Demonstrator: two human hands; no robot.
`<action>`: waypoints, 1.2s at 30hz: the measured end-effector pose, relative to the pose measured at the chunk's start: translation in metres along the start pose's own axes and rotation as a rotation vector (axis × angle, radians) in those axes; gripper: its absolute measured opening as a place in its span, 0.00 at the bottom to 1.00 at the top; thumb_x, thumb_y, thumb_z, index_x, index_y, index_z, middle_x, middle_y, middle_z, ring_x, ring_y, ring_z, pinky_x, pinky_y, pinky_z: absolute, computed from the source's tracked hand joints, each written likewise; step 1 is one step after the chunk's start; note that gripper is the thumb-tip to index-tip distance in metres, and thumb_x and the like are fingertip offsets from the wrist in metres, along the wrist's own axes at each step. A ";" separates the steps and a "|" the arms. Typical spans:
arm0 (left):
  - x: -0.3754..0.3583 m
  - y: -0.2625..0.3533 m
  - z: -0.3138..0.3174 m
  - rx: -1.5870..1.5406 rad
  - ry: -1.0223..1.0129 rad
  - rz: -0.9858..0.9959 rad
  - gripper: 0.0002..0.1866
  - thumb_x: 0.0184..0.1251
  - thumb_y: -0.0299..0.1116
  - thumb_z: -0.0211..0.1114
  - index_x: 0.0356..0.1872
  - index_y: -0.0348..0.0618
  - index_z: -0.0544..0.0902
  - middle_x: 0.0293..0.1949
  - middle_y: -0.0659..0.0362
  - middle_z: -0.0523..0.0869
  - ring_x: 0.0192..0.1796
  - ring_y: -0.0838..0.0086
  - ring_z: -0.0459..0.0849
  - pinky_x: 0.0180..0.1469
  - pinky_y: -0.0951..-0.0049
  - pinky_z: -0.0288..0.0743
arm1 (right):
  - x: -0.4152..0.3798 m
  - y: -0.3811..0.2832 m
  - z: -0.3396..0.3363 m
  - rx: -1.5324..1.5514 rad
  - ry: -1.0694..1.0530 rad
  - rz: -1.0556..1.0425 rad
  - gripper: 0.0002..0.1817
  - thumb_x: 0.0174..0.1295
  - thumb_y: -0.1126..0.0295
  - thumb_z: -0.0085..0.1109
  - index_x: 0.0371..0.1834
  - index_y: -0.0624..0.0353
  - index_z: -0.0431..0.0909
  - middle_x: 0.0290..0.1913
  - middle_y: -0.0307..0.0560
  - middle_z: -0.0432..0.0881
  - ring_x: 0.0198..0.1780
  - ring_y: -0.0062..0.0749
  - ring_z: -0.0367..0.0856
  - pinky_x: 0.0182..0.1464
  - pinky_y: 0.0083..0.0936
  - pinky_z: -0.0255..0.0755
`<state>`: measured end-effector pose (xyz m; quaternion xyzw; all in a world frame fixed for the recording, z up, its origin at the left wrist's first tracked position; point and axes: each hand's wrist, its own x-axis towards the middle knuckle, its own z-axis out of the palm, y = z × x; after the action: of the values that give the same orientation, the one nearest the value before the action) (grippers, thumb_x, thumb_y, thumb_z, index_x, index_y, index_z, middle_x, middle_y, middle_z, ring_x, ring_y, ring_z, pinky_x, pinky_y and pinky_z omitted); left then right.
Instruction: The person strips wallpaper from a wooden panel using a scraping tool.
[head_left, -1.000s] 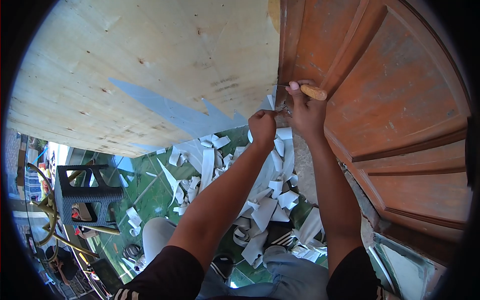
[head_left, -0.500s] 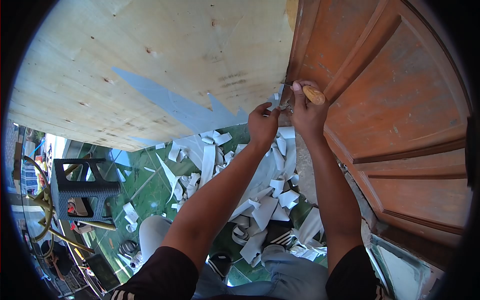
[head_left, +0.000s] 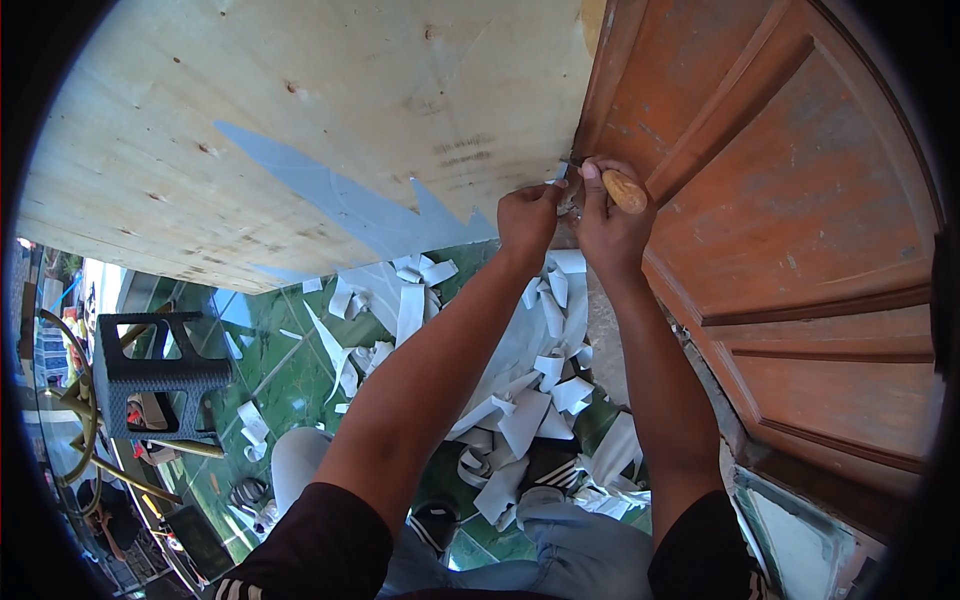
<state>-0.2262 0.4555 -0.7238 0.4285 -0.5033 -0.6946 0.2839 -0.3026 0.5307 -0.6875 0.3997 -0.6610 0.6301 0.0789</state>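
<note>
My right hand (head_left: 612, 230) is closed around a tool with a rounded wooden handle (head_left: 625, 192). Its thin metal end reaches the seam between a pale plywood panel (head_left: 400, 90) and a reddish-brown wooden door (head_left: 800, 190); the exact kind of tip is too small to tell. Beside it, my left hand (head_left: 527, 225) pinches a small grey-white strip (head_left: 560, 172) at the panel's edge, its fingertips close to the tool. A jagged grey-blue layer (head_left: 350, 207) remains on the lower part of the plywood.
Curled white strips (head_left: 525, 425) litter the green tiled floor (head_left: 285, 375) around my feet. A dark plastic stool (head_left: 165, 375) stands at the left, near curved gold-coloured metal tubing (head_left: 85, 400). A person (head_left: 110, 525) is partly visible at the lower left.
My left hand has moved slightly up along the panel edge, nearer the tool's tip. My right hand keeps its grip on the tool, and the view has shifted a little.
</note>
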 end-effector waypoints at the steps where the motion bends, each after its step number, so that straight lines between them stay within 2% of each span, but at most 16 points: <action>1: 0.002 0.000 0.001 0.000 0.022 -0.031 0.25 0.68 0.42 0.74 0.52 0.26 0.88 0.41 0.50 0.90 0.39 0.70 0.83 0.45 0.70 0.77 | -0.001 0.000 0.001 0.014 0.011 -0.052 0.08 0.72 0.70 0.65 0.38 0.65 0.82 0.33 0.50 0.86 0.35 0.42 0.87 0.41 0.31 0.79; 2: 0.003 0.001 0.001 -0.001 0.047 -0.062 0.25 0.68 0.42 0.74 0.51 0.25 0.89 0.41 0.50 0.89 0.39 0.70 0.83 0.45 0.70 0.77 | -0.002 0.001 0.002 0.030 0.019 -0.104 0.08 0.72 0.70 0.65 0.38 0.65 0.82 0.32 0.50 0.86 0.35 0.42 0.87 0.41 0.31 0.79; 5: 0.004 -0.001 0.004 -0.018 0.074 -0.107 0.24 0.67 0.43 0.75 0.48 0.25 0.89 0.39 0.51 0.89 0.39 0.69 0.82 0.44 0.68 0.76 | -0.001 0.007 -0.001 -0.024 -0.039 0.068 0.08 0.72 0.71 0.65 0.38 0.65 0.82 0.34 0.51 0.87 0.37 0.40 0.88 0.42 0.31 0.79; 8: 0.006 0.002 0.001 -0.001 0.082 -0.123 0.23 0.66 0.42 0.76 0.47 0.25 0.89 0.38 0.51 0.88 0.39 0.68 0.81 0.44 0.66 0.76 | -0.002 0.001 0.002 0.067 0.008 -0.040 0.07 0.71 0.72 0.66 0.38 0.65 0.82 0.35 0.51 0.87 0.37 0.38 0.88 0.42 0.30 0.79; 9: 0.005 0.001 0.002 0.006 0.083 -0.130 0.23 0.66 0.42 0.76 0.46 0.25 0.90 0.38 0.51 0.88 0.39 0.69 0.81 0.44 0.66 0.76 | -0.002 0.001 0.001 0.056 -0.009 -0.003 0.07 0.71 0.72 0.66 0.38 0.65 0.82 0.35 0.51 0.87 0.37 0.37 0.87 0.42 0.30 0.79; 11: 0.008 -0.005 0.004 -0.014 0.106 -0.082 0.21 0.67 0.40 0.74 0.46 0.26 0.90 0.37 0.49 0.90 0.39 0.66 0.86 0.44 0.65 0.78 | 0.002 0.003 -0.002 0.034 -0.038 0.062 0.07 0.71 0.72 0.66 0.38 0.66 0.82 0.35 0.51 0.87 0.37 0.36 0.87 0.43 0.29 0.79; 14: 0.007 -0.002 0.004 0.011 0.120 -0.102 0.19 0.67 0.38 0.73 0.46 0.27 0.91 0.38 0.48 0.91 0.39 0.64 0.88 0.45 0.64 0.80 | 0.003 -0.005 -0.002 0.027 -0.006 -0.047 0.08 0.72 0.71 0.66 0.38 0.66 0.82 0.34 0.51 0.87 0.36 0.36 0.87 0.42 0.29 0.79; 17: 0.007 -0.006 0.005 -0.087 0.080 -0.105 0.18 0.67 0.37 0.74 0.47 0.28 0.90 0.39 0.51 0.90 0.39 0.68 0.83 0.44 0.66 0.78 | 0.000 0.001 -0.006 -0.055 -0.083 -0.011 0.08 0.72 0.72 0.66 0.38 0.66 0.82 0.35 0.51 0.87 0.37 0.36 0.87 0.43 0.29 0.79; 18: 0.008 -0.005 0.005 -0.142 0.059 -0.089 0.18 0.67 0.36 0.74 0.47 0.28 0.90 0.40 0.53 0.89 0.39 0.70 0.81 0.43 0.67 0.76 | 0.003 0.001 -0.004 -0.025 -0.049 -0.047 0.07 0.72 0.72 0.66 0.38 0.66 0.82 0.35 0.51 0.87 0.37 0.37 0.87 0.43 0.29 0.79; 20: 0.009 -0.008 0.006 -0.087 0.103 -0.072 0.17 0.67 0.35 0.73 0.45 0.28 0.91 0.37 0.50 0.90 0.38 0.68 0.85 0.43 0.66 0.79 | -0.002 0.001 -0.002 0.034 0.010 -0.098 0.06 0.71 0.73 0.66 0.39 0.65 0.81 0.35 0.51 0.87 0.37 0.38 0.88 0.43 0.29 0.79; 21: 0.009 -0.008 0.007 -0.062 0.124 -0.064 0.16 0.68 0.34 0.72 0.44 0.27 0.91 0.36 0.49 0.91 0.37 0.67 0.87 0.42 0.66 0.80 | -0.003 0.003 -0.002 0.017 -0.010 -0.058 0.06 0.71 0.73 0.66 0.39 0.65 0.81 0.36 0.51 0.87 0.38 0.38 0.88 0.43 0.30 0.79; 23: 0.005 -0.007 0.004 -0.086 0.091 -0.084 0.16 0.67 0.34 0.72 0.43 0.27 0.91 0.35 0.49 0.91 0.36 0.67 0.86 0.41 0.66 0.79 | -0.002 0.006 -0.004 -0.023 -0.048 0.015 0.05 0.70 0.75 0.66 0.40 0.65 0.81 0.37 0.51 0.87 0.38 0.39 0.88 0.43 0.30 0.79; 24: 0.006 -0.006 0.004 -0.098 0.074 -0.087 0.16 0.67 0.34 0.72 0.43 0.27 0.91 0.35 0.49 0.91 0.36 0.68 0.86 0.41 0.66 0.79 | -0.001 0.005 -0.004 -0.009 -0.035 -0.021 0.05 0.70 0.75 0.67 0.41 0.65 0.81 0.37 0.51 0.87 0.38 0.39 0.88 0.43 0.30 0.80; 27: 0.008 -0.011 0.002 -0.070 0.075 -0.046 0.13 0.65 0.32 0.74 0.43 0.30 0.92 0.32 0.58 0.86 0.34 0.73 0.78 0.38 0.68 0.74 | -0.006 0.004 0.000 0.016 -0.005 -0.085 0.05 0.70 0.75 0.67 0.41 0.64 0.80 0.37 0.51 0.87 0.38 0.39 0.88 0.43 0.31 0.80; 32: 0.012 -0.012 -0.001 0.002 0.054 -0.037 0.13 0.64 0.32 0.73 0.42 0.30 0.92 0.32 0.56 0.87 0.34 0.72 0.79 0.38 0.68 0.74 | -0.003 0.001 0.002 -0.026 0.013 -0.120 0.06 0.70 0.74 0.67 0.41 0.64 0.81 0.37 0.51 0.87 0.38 0.40 0.88 0.43 0.31 0.80; 36: 0.013 -0.012 -0.005 0.065 0.035 -0.019 0.14 0.64 0.32 0.73 0.43 0.29 0.92 0.33 0.53 0.88 0.35 0.70 0.81 0.40 0.68 0.76 | -0.002 0.004 0.003 0.027 0.012 -0.058 0.06 0.70 0.74 0.67 0.39 0.64 0.81 0.36 0.51 0.87 0.38 0.42 0.88 0.42 0.32 0.79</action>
<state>-0.2277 0.4464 -0.7399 0.4543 -0.5166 -0.6729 0.2720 -0.3025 0.5286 -0.6930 0.4161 -0.6400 0.6388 0.0956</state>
